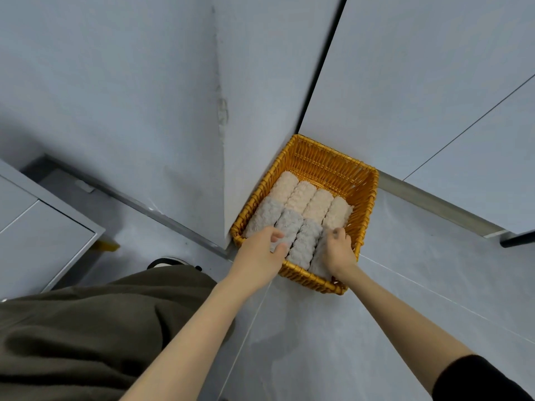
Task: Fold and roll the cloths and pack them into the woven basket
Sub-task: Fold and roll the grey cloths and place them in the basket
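Right of centre, in the basket (pixel 333 166) on the floor (pixel 318 328), the left hand (pixel 260 251) pinches an inner grey roll (pixel 289 224) and the right hand (pixel 340 251) grips the end roll (pixel 318 260); a tug could unroll either.

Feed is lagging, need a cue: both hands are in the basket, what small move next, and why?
Probably push the rightmost grey roll down into its slot: the right hand grips it by the basket rim, the left hand holds the second grey roll, and the beige rolls fill the far row.
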`<action>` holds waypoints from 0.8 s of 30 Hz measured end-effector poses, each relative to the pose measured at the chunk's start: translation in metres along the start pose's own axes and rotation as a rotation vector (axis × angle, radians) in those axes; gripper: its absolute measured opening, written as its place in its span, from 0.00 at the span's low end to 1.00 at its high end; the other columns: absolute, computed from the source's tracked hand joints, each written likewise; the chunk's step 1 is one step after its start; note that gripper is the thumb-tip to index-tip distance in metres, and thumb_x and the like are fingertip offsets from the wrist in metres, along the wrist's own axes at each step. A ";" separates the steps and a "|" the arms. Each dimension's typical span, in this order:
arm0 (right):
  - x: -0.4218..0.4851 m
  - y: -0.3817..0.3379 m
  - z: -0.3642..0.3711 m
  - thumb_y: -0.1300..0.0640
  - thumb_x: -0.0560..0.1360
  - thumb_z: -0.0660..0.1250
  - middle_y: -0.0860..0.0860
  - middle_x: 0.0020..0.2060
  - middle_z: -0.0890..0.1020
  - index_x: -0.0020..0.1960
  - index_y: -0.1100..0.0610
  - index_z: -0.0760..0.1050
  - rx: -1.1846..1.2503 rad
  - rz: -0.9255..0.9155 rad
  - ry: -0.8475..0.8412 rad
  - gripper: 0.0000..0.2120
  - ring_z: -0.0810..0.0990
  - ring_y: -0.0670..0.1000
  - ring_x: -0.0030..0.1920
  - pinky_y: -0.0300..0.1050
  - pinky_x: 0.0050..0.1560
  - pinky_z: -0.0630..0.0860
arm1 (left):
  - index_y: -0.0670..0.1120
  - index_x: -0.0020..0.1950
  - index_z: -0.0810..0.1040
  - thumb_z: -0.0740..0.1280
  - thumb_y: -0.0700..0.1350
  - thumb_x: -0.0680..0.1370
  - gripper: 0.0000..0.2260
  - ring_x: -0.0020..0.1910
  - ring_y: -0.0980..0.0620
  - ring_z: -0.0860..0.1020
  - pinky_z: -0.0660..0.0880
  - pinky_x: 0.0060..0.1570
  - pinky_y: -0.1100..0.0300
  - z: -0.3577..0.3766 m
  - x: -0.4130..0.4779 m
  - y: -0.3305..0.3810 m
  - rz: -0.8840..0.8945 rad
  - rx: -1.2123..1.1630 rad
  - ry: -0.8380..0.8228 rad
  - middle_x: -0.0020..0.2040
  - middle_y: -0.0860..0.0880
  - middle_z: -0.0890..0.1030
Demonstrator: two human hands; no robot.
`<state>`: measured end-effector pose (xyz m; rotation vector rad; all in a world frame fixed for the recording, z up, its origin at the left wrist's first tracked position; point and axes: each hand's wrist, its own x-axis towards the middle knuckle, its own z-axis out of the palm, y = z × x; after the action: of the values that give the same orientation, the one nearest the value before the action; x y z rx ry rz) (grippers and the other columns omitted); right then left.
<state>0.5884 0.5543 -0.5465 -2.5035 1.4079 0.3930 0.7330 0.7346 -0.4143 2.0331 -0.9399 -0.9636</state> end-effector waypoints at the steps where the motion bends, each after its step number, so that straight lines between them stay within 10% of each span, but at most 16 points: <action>1: 0.000 0.000 0.001 0.64 0.75 0.61 0.62 0.63 0.64 0.66 0.62 0.63 0.017 -0.039 -0.051 0.20 0.68 0.60 0.57 0.48 0.51 0.71 | 0.47 0.66 0.71 0.60 0.46 0.81 0.14 0.60 0.54 0.72 0.69 0.57 0.60 0.000 0.000 0.000 0.000 -0.002 -0.001 0.63 0.50 0.75; 14: 0.004 -0.010 0.010 0.51 0.78 0.63 0.63 0.69 0.56 0.78 0.50 0.36 0.187 0.059 -0.463 0.41 0.64 0.64 0.67 0.46 0.67 0.64 | 0.47 0.65 0.71 0.59 0.47 0.81 0.13 0.58 0.53 0.74 0.72 0.57 0.59 -0.002 -0.001 -0.001 -0.012 -0.012 -0.008 0.62 0.50 0.76; 24: -0.018 -0.010 -0.028 0.62 0.79 0.58 0.62 0.56 0.77 0.74 0.59 0.61 0.233 -0.056 -0.222 0.24 0.71 0.57 0.61 0.45 0.55 0.70 | 0.49 0.63 0.72 0.59 0.48 0.81 0.12 0.56 0.56 0.73 0.69 0.51 0.63 -0.010 -0.006 0.003 -0.028 -0.081 -0.012 0.57 0.53 0.75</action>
<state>0.5916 0.5645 -0.5133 -2.2312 1.2203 0.4519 0.7370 0.7410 -0.4053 1.9789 -0.8673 -1.0138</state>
